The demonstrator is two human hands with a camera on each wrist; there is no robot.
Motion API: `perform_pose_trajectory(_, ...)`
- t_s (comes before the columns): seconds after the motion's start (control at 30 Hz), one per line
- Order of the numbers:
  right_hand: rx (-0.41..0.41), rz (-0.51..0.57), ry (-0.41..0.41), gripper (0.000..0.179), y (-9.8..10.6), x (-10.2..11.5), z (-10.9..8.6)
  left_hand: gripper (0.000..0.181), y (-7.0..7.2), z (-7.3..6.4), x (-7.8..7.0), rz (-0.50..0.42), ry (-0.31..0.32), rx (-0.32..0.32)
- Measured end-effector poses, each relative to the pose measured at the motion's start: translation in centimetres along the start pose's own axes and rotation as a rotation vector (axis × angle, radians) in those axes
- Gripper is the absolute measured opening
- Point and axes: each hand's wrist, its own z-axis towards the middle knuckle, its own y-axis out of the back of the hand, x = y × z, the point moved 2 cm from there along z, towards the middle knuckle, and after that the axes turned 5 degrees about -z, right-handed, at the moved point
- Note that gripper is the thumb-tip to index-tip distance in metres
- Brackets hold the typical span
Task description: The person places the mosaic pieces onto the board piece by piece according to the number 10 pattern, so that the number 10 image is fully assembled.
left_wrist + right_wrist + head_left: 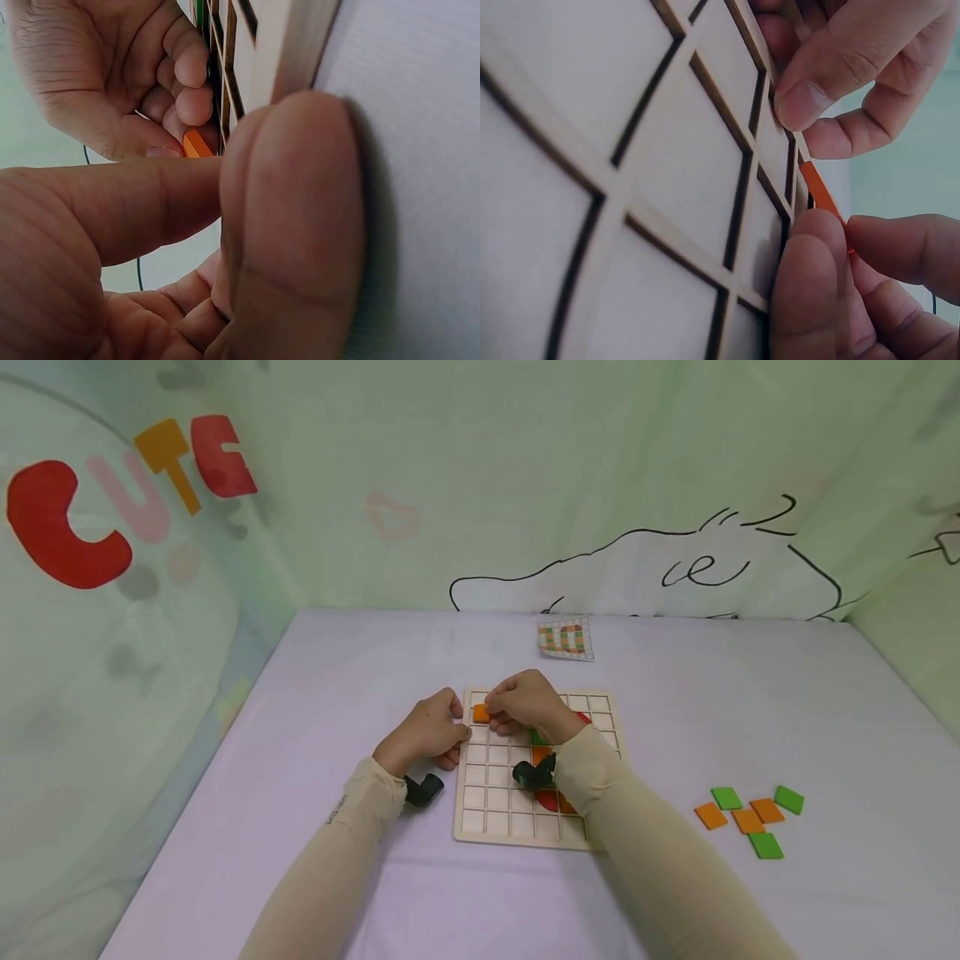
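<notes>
A wooden grid board (475,797) lies on the table, its square cells edged by raised strips. My left hand (427,728) holds the board's left edge, thumb at the rim and fingers against the side. Over the upper left cells, my right hand (527,703) pinches an orange square tile (481,714) between thumb and fingers. The right wrist view shows this tile (821,191) tilted, one edge near the grid. Green (538,737), orange (542,753) and red (547,800) pieces sit in the board, partly hidden by my right forearm.
Several loose green (767,846) and orange tiles (710,816) lie on the table to the right. Behind the board is a small pattern card (566,639) with a coloured grid. Printed cloth walls (420,552) enclose the table.
</notes>
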Motion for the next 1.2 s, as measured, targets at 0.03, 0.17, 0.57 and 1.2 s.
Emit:
perform_pose_trajectory(0.03, -0.003, -0.002, -0.001, 0.019, -0.1, 0.0, 0.0, 0.022, 0.0, 0.0, 0.0, 0.001, 0.001, 0.0)
perform_pose_trajectory(0.17, -0.017, -0.009, 0.004, 0.018, -0.3, 0.0, 0.0, 0.022, 0.0, 0.0, 0.1, -0.001, -0.003, 0.001)
perform_pose_trajectory(0.57, -0.042, -0.045, 0.042, 0.017, -0.6, 0.0, 0.0, 0.022, -0.1, 0.0, 0.2, -0.015, -0.013, -0.003)
perform_pose_trajectory(1.2, -0.075, -0.078, 0.127, 0.027, 3.6, -1.7, -4.6, 0.022, -0.3, 0.2, 0.2, -0.016, -0.013, -0.01)
